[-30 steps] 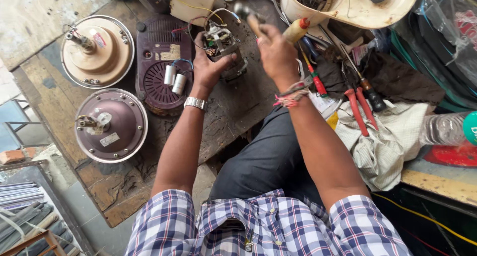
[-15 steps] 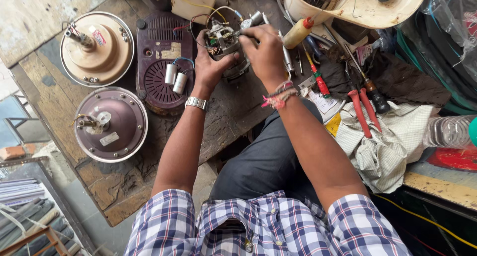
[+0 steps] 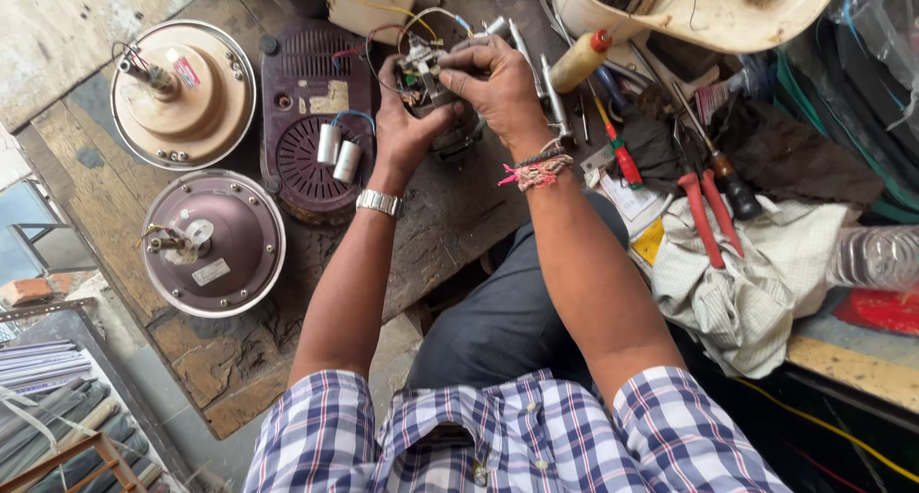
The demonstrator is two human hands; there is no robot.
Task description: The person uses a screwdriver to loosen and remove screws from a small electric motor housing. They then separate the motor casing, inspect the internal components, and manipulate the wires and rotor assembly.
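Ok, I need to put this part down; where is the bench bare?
Bare wood lies between the maroon cover and the left forearm. Another strip runs left of the two round housings. Right of the right hand, tools crowd it.

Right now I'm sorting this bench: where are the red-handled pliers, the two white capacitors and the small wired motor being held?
red-handled pliers (image 3: 704, 215), head view, on one handle.
white capacitors (image 3: 338, 151), head view, between the pair.
small wired motor (image 3: 424, 72), head view, on its top.

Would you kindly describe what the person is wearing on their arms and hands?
Both forearms are bare. The short sleeves belong to a checked shirt in blue, white and red. The left hand has a silver metal watch at its wrist. The right hand has a bundle of pink and pale thread bands around its wrist. No gloves or rings are visible.
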